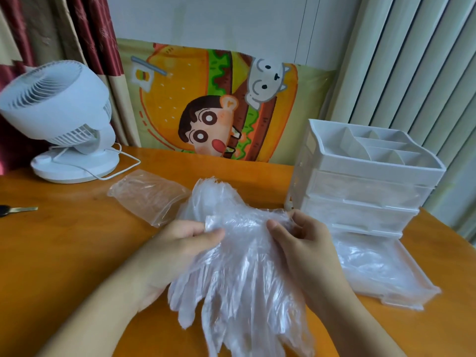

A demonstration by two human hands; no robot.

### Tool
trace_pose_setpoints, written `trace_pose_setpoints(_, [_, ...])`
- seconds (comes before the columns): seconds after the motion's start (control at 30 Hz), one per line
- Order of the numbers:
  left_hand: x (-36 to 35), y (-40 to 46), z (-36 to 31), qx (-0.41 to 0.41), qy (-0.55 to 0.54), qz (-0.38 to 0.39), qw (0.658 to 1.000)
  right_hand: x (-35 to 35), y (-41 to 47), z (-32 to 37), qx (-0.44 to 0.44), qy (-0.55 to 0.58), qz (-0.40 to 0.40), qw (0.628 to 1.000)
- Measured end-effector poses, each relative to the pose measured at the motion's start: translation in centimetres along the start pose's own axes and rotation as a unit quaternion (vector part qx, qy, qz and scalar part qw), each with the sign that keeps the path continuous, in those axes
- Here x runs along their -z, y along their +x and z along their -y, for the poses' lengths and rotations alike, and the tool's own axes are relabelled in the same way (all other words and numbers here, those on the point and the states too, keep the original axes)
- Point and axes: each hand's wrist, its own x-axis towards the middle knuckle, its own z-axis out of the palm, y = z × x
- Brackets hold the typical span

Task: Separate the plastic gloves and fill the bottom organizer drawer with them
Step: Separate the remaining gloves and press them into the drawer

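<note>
open bottom drawer [401,298] reachable from above, organizer [360,181] just behind

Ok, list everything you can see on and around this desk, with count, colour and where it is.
plastic gloves: one bunch, clear, desk centre, held in both hands
plastic bag: one, clear, behind the gloves to the left
organizer: one, white, right side of desk
bottom drawer: one, translucent white, pulled out, some clear plastic inside
fan: one, white, back left, cord trailing
key: one, dark head, brass blade, far left edge
cartoon poster: one, orange and yellow, against the wall
curtain: red and beige, back left
desk: one, orange wood
left hand: pinches the gloves
right hand: pinches the gloves
</note>
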Motion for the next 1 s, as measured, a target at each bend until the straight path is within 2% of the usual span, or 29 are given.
trace_pose_setpoints(0.07, [0.2, -0.4, -0.1, 0.008, 0.036, 0.025, 0.999, 0.3, 0.0, 0.0, 0.005, -0.001, -0.009, 1.000])
trace_pose_setpoints(0.23, [0.1, -0.8, -1.0, -0.010, 0.035, 0.022, 0.999, 0.8, 0.4, -0.4, 0.022, -0.003, -0.025, 0.999])
trace_pose_setpoints(0.37, [0.9, -1.1, -1.3, 0.038, 0.075, 0.096, 0.992, 1.1, 0.5, -0.6, 0.024, 0.020, -0.043, 0.999])
trace_pose_setpoints(0.47, [1.5, -0.9, -0.8, 0.072, 0.037, 0.151, 0.985, 1.5, 0.6, -0.3, 0.024, 0.024, -0.061, 0.998])
trace_pose_setpoints(0.63, [1.8, -0.7, -0.5, 0.066, -0.002, 0.111, 0.992, 1.8, 0.8, 0.0, 0.019, 0.027, -0.078, 0.996])
trace_pose_setpoints(0.77, [2.0, -0.4, -0.6, 0.022, -0.012, 0.046, 0.999, 2.1, 0.9, -0.1, 0.011, 0.043, -0.082, 0.996])
trace_pose_setpoints(0.9, [2.2, 0.2, -0.5, -0.007, -0.090, -0.008, 0.996, 2.2, 1.1, -0.2, 0.022, 0.054, -0.091, 0.994])
trace_pose_setpoints(1.0, [2.1, 1.1, -0.4, 0.036, -0.202, -0.013, 0.979, 2.2, 0.9, 0.0, 0.020, 0.054, -0.092, 0.994])
